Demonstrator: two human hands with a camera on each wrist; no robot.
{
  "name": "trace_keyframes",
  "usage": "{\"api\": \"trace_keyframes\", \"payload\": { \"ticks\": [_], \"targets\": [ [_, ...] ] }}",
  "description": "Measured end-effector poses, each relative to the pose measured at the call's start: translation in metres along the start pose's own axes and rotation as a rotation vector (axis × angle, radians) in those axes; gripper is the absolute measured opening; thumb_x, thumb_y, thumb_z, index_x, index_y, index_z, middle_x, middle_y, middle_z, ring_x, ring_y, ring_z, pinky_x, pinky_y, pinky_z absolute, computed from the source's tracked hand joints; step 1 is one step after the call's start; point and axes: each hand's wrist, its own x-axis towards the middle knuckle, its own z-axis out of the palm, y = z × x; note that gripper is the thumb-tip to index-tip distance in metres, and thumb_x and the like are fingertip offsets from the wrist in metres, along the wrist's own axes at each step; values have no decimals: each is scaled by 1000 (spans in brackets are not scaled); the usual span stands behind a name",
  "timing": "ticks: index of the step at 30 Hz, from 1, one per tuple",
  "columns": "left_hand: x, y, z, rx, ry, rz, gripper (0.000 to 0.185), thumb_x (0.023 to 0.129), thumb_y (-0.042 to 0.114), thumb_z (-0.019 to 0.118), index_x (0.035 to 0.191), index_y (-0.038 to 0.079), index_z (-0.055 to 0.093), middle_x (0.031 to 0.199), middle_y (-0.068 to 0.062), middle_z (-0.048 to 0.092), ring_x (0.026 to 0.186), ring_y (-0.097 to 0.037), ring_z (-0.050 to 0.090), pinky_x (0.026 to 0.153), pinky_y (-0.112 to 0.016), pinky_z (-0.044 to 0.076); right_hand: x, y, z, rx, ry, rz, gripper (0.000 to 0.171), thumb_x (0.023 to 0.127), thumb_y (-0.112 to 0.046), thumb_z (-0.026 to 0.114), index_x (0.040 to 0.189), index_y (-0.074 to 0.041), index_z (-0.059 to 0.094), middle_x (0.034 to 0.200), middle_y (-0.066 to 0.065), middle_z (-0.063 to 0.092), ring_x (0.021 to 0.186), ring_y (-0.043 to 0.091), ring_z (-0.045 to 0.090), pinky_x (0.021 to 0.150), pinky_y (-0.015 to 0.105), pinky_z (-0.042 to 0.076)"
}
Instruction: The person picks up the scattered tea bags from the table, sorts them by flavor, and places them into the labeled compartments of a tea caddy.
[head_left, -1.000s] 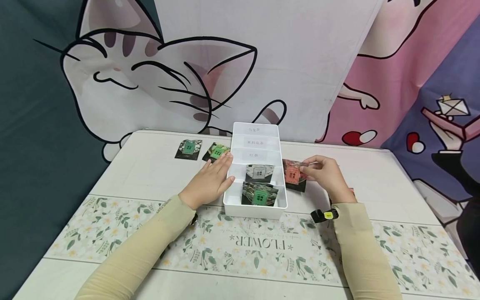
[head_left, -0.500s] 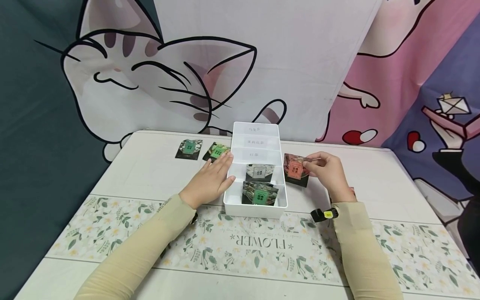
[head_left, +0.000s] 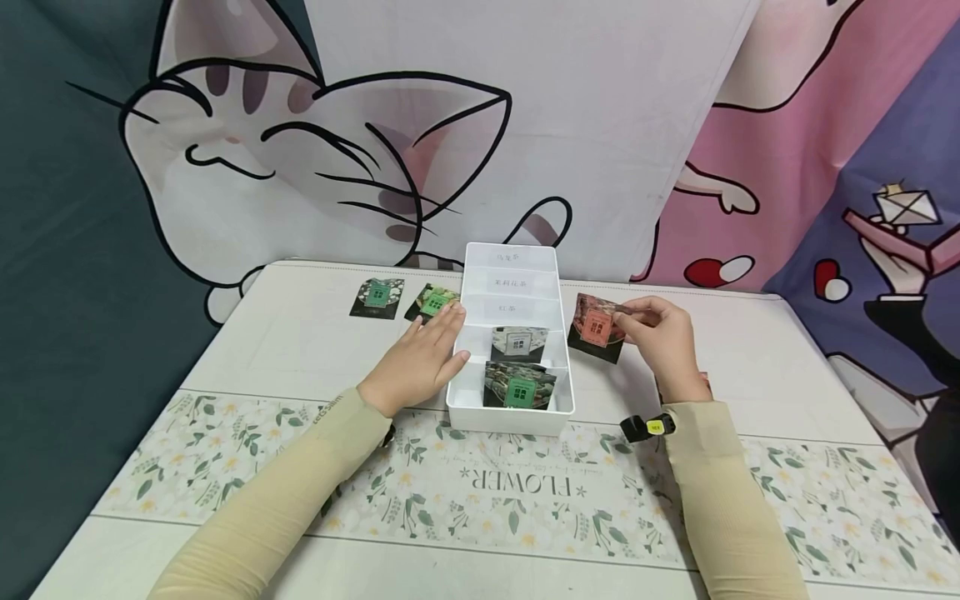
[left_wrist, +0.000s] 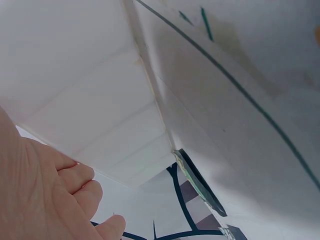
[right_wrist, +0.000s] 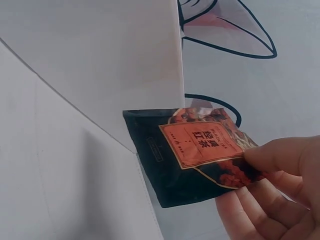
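Note:
My right hand [head_left: 663, 346] pinches a red-labelled black tea sachet [right_wrist: 195, 150] by one edge, thumb on its printed face. The sachet is tilted and held just beyond the right wall of a long white divided box [head_left: 510, 422]. On the other side, my left hand [head_left: 416, 367] rests against the box's left wall with its fingers straight. Two compartments hold sachets: a grey-labelled sachet [head_left: 519, 343] and, in the nearest one, green-labelled sachets [head_left: 520, 392]. The three far compartments show handwritten labels.
Left of the box lie a dark green-labelled sachet [head_left: 377, 297] and a bright green sachet [head_left: 431, 302], the latter partly covered by my left fingers. Something red [head_left: 705, 381] shows behind my right wrist. A flower-printed band [head_left: 517, 492] crosses the white table.
The black tea sachet has risen and turned in my right hand, shifting slightly to the right, away from the box's wall. My left hand and the box have stayed in place.

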Motion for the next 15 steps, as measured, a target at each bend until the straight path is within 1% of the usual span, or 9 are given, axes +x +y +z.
{"api": "trace_keyframes", "payload": {
  "ticks": [7, 11, 13, 15],
  "targets": [
    [-1, 0, -1, 0, 17, 6, 68, 110, 42, 31, 160, -1, 15, 167, -17, 18, 155, -30, 14, 124, -54, 12, -2, -4, 2, 29, 50, -24, 23, 92, -11, 75, 106, 6, 68, 76, -12, 67, 72, 1, 64, 67, 17, 58],
    [-1, 0, -1, -4, 15, 2, 68, 110, 42, 31, 161, -1, 16, 167, -17, 18, 156, -28, 11, 124, -54, 11, -3, -5, 3, 37, 68, -40, 23, 92, -10, 75, 107, 6, 68, 76, -12, 67, 72, 1, 64, 66, 16, 58],
    [-1, 0, 0, -3, 4, -4, 68, 110, 43, 30, 161, 1, 14, 168, -15, 15, 156, -26, 8, 125, -53, 10, -3, -5, 3, 47, 77, -51, 23, 92, -10, 76, 107, 6, 69, 77, -12, 67, 71, 2, 64, 66, 16, 58],
    [-1, 0, 0, 2, 0, -3, 68, 110, 44, 28, 161, 1, 13, 168, -14, 14, 156, -26, 8, 125, -54, 12, -3, -5, 3, 57, 86, -63, 22, 91, -9, 76, 107, 6, 69, 77, -12, 68, 71, 2, 64, 66, 17, 58]
  ]
}}
